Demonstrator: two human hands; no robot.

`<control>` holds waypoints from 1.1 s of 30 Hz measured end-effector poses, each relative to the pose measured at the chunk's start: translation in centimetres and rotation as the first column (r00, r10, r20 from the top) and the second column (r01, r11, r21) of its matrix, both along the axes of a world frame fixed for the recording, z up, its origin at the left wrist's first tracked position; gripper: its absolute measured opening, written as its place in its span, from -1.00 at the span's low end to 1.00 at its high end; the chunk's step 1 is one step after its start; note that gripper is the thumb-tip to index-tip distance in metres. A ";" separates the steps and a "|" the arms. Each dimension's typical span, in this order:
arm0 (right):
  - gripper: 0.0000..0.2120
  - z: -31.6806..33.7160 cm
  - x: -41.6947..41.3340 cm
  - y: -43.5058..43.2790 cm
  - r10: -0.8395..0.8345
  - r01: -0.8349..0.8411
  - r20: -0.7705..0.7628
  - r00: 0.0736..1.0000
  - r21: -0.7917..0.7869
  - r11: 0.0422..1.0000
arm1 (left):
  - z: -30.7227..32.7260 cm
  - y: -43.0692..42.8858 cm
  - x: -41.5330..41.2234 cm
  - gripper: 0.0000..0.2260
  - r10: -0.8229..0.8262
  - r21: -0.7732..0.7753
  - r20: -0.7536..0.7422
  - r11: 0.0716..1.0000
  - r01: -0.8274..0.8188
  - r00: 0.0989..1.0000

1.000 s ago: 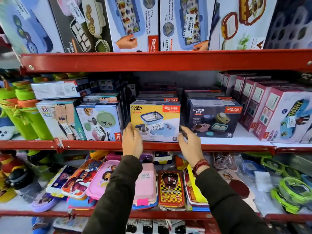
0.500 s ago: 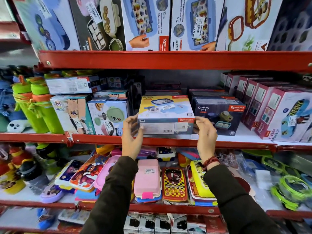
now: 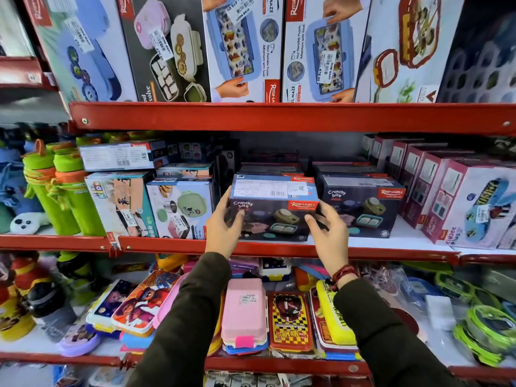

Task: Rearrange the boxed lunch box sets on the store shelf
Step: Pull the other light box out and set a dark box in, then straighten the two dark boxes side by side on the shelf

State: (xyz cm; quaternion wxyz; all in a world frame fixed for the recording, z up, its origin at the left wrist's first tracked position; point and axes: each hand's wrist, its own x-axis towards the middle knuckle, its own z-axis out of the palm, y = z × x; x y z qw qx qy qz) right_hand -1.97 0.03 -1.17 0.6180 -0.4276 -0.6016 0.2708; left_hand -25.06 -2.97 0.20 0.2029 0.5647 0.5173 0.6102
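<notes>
A boxed Crunchy Bite lunch set (image 3: pixel 272 210) stands on the middle shelf (image 3: pixel 167 244), near its front edge. Its dark picture side faces me and a white barcode label lies on top. My left hand (image 3: pixel 223 233) grips the box's left end, fingers wrapped round the lower corner. My right hand (image 3: pixel 329 238) holds the right end, thumb on the front face. A matching dark Crunchy Bite box (image 3: pixel 363 208) stands close beside it on the right, with more boxes stacked behind both.
Pale boxed sets (image 3: pixel 178 208) crowd the left side, with green bottles (image 3: pixel 69 196) beyond them. Pink boxes (image 3: pixel 474 208) stand in a slanted row at the right. Large boxes (image 3: pixel 243 48) fill the top shelf. Loose lunch boxes, one pink (image 3: pixel 244 311), cover the lower shelf.
Both hands have turned the box over: its yellow side faced me, then tipped up, and now the dark side faces front with the barcode label on top.
</notes>
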 end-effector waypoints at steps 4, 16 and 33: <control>-0.57 0.4 -0.7 1.4 -0.026 0.027 0.047 0.999 -0.017 0.999 | 0.7 1.4 0.3 -0.47 0.054 -0.057 0.065 0.997 -0.051 0.996; -0.48 0.6 -1.3 3.7 -0.038 0.078 0.239 0.970 -0.159 0.984 | 0.8 3.6 0.8 -0.52 0.126 -0.162 0.041 0.980 -0.118 0.991; -0.32 0.0 -1.2 0.1 0.151 -0.184 -0.138 0.979 -0.269 0.945 | -0.2 0.6 1.3 -0.56 0.045 -0.053 0.322 0.998 -0.030 0.945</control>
